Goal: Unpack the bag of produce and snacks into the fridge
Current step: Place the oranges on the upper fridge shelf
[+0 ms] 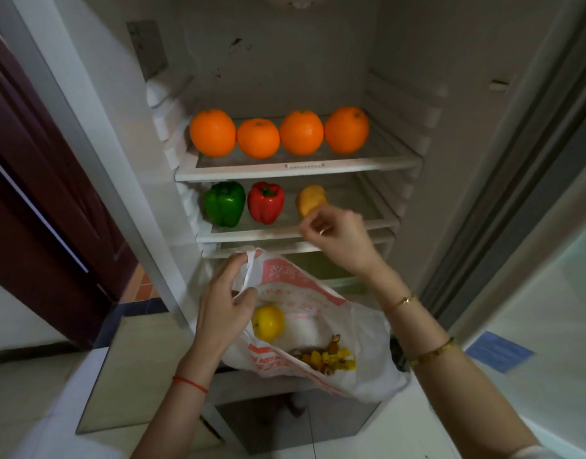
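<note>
A white plastic bag (pixel 318 313) with red print hangs in front of the open fridge. My left hand (pixel 225 303) grips its handle and holds its mouth open. Inside lie a yellow apple (pixel 268 323) and a clear pack of mixed dried snacks (pixel 331 357). Several oranges (pixel 278 134) stand in a row on the upper shelf (pixel 298 168). On the second shelf (pixel 251 235) stand a green pepper (pixel 224 203), a red pepper (pixel 265 203) and a yellowish potato (pixel 310 198). My right hand (pixel 334 233) is just in front of the potato's lower end, fingers loosely curled and blurred.
The crisper drawer (pixel 344 283) lies below the shelves, partly hidden by the bag. A lower fridge compartment door (pixel 135 369) stands open by my left forearm. A dark red door (pixel 36 193) is at the left, the fridge door (pixel 533 226) at the right.
</note>
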A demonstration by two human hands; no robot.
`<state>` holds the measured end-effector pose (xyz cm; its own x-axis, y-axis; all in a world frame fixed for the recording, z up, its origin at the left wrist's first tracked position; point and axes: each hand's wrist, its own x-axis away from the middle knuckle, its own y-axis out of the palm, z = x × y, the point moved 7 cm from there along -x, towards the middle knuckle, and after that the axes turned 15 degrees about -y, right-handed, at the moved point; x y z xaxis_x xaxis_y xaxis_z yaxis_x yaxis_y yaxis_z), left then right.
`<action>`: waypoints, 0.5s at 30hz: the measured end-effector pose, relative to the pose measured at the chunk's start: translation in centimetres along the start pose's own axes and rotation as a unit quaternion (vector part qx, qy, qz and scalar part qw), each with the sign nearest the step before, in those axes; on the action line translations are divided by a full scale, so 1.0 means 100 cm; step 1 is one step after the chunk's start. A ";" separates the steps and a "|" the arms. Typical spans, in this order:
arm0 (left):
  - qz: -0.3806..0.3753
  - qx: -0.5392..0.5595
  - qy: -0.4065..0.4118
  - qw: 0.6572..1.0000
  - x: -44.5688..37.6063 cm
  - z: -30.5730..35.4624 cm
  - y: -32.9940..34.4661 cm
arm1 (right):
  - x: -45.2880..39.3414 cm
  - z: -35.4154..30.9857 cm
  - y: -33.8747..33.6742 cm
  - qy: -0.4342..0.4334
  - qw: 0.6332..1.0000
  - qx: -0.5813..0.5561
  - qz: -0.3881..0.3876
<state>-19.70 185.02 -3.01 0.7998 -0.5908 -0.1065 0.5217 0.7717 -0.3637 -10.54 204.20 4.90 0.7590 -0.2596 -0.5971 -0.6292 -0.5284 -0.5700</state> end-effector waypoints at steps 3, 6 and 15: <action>0.003 -0.002 0.019 1.000 0.007 0.006 -0.004 | 0.037 0.020 0.061 0.034 0.986 -0.014 -0.163; -0.004 -0.007 0.021 1.000 0.013 0.004 -0.006 | 0.073 0.046 0.113 0.065 0.955 0.033 -0.288; -0.002 -0.004 0.000 1.000 0.026 0.000 -0.018 | 0.112 0.106 0.217 0.048 0.880 0.207 -0.425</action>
<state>-18.55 182.11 -2.67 0.7978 -0.5937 -0.1054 0.5224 0.7679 -0.3708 -17.46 198.39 -20.16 0.9831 0.0104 0.1826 0.1801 -0.2302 -0.9563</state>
